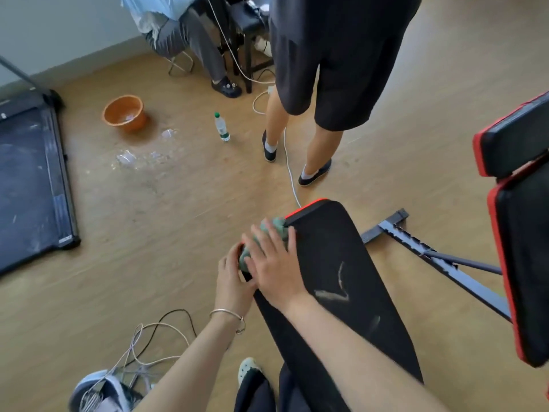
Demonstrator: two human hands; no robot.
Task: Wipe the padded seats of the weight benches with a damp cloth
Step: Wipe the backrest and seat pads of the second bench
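A black padded bench seat (341, 281) with red trim runs from the bottom middle up to the centre. A green damp cloth (277, 228) lies on the seat's far left corner. My right hand (274, 264) lies flat on the cloth with fingers spread. My left hand (233, 276) is at the seat's left edge, its fingers curled on the cloth's lower end. Pale smears show on the seat's middle. A second black and red padded bench (523, 257) stands at the right.
A person's legs (315, 150) stand just beyond the bench, with a white cable (289, 171) trailing past them. An orange basin (124, 113), a water bottle (222, 127) and wet patches are on the wooden floor. A treadmill (29, 179) lies left. Loose cables (148, 343) lie at bottom left.
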